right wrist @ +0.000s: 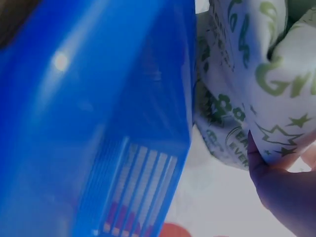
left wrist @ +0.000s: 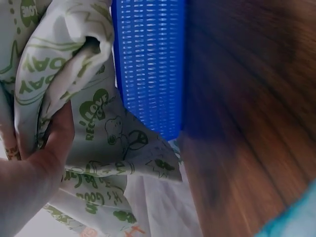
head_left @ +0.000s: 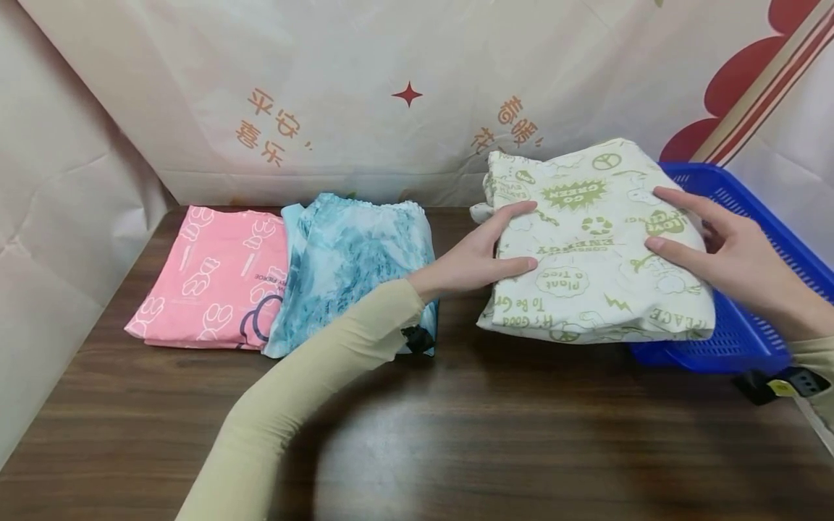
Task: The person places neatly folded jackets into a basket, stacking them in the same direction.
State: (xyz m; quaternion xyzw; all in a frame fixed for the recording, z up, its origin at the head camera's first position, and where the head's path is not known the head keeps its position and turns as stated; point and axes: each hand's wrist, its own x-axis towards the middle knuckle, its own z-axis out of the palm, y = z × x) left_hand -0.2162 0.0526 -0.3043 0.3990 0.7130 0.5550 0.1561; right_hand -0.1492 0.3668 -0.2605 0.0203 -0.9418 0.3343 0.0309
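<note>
A folded white garment (head_left: 586, 253) with green lettering and drawings is held up between both hands, raised over the table. My left hand (head_left: 478, 257) grips its left side, thumb and a finger showing on top. In the left wrist view that hand (left wrist: 47, 153) reaches in among the folds of the cloth. On the opposite side my right hand (head_left: 730, 242) holds the garment, with some fingers hidden beneath it. The right wrist view has the thumb and fingers (right wrist: 276, 182) pinching a layer of printed cloth.
Behind the garment at the right stands a blue plastic basket (head_left: 749, 192) with slotted walls. On the left of the brown wooden table (head_left: 391, 449) lie a folded pink garment (head_left: 215, 282) and a folded blue-and-white garment (head_left: 365, 246) side by side. A printed white sheet (head_left: 365, 58) hangs behind.
</note>
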